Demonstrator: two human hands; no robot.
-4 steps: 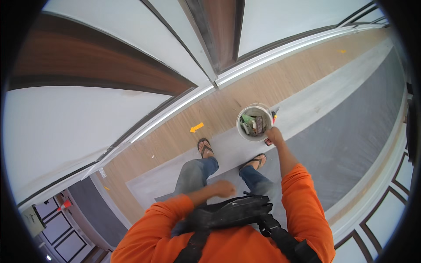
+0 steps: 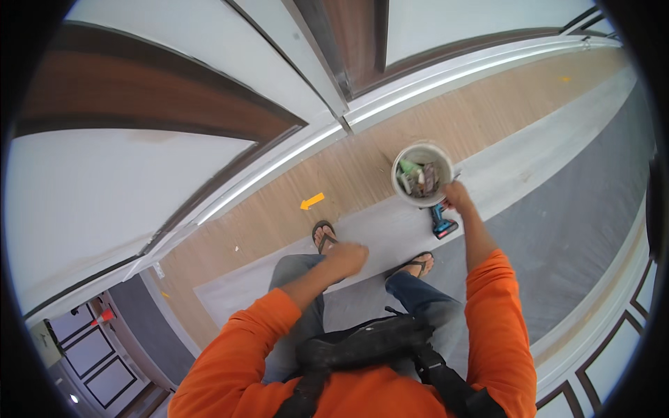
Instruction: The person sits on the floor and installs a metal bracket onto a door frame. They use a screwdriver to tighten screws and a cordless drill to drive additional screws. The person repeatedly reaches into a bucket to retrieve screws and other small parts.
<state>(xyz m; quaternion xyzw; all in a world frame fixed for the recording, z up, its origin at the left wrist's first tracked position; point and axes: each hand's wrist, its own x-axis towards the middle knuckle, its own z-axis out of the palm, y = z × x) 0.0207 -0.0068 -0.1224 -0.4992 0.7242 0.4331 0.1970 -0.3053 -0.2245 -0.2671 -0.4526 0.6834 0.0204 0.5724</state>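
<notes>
My right hand [image 2: 457, 197] is closed at the near right edge of a whitish bucket [image 2: 400, 193]; whether it grips rim or handle is unclear. Inside the bucket lie a green piece [image 2: 410, 168] and several greyish and brown bits too jumbled to name. Close below my right hand and the bucket is a blue and black cordless drill [image 2: 439, 219]. I cannot tell whether the drill hangs from the bucket or is held along with it. Over my left leg my left hand [image 2: 348, 260] is curled into a fist, slightly blurred, its palm side hidden.
My sandalled feet [image 2: 324, 237] stand apart on a pale grey floor sheet [image 2: 373, 233]. Wood-look flooring [image 2: 279, 223] with a yellow arrow [image 2: 313, 201] runs along white and brown wall panels [image 2: 139, 188]. A darker grey covering [image 2: 543, 209] lies right; an orange cone [image 2: 104, 318] stands far left.
The bucket and my right hand have shifted right and slightly away from me. More of the drill shows beside them. My left fist has swung forward from near my waist.
</notes>
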